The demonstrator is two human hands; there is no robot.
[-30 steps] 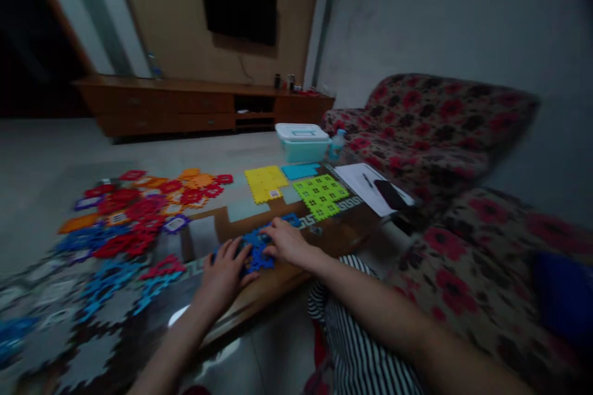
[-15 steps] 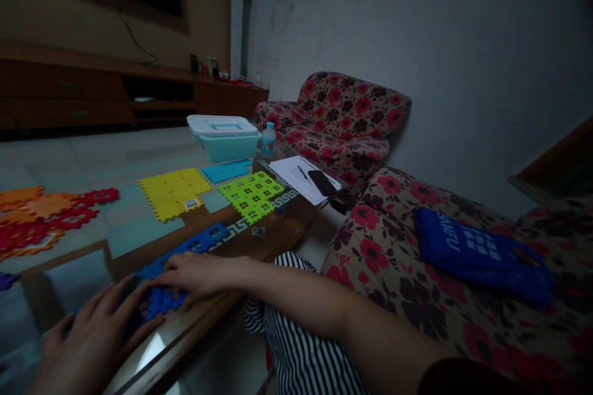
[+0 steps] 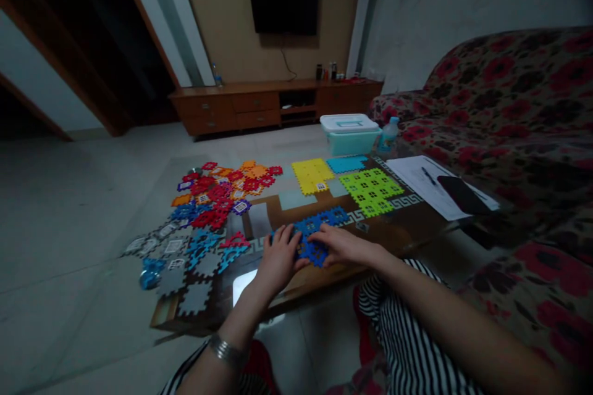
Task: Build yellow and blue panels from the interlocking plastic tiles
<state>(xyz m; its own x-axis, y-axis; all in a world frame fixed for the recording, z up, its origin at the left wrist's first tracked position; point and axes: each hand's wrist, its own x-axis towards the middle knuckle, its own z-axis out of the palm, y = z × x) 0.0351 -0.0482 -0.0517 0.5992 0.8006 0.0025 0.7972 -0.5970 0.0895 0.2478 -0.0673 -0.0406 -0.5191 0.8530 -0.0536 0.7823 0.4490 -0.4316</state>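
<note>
Several blue interlocking puzzle tiles (image 3: 311,224) lie joined near the table's front edge. My left hand (image 3: 280,259) grips their left side, fingers over the far edge and thumb at the near edge. From the right, my right hand (image 3: 340,244) holds the same tiles, its fingers bent over them and partly hiding them. Beyond lie a joined green tile panel (image 3: 370,188), a yellow panel (image 3: 309,174) and a light-blue panel (image 3: 347,163). To the left spreads a pile of loose red tiles (image 3: 217,194), with orange, purple and grey ones among them.
A lidded turquoise box (image 3: 349,141) and a plastic bottle (image 3: 390,133) stand at the back of the glass-topped table. Papers (image 3: 412,173) with a pen and a black phone (image 3: 466,194) lie at the right. A flowered sofa (image 3: 500,92) borders that side.
The view has swung left and widened, bringing the loose tile pile into sight. Both hands stay on the blue tiles; the left fingers are less spread.
</note>
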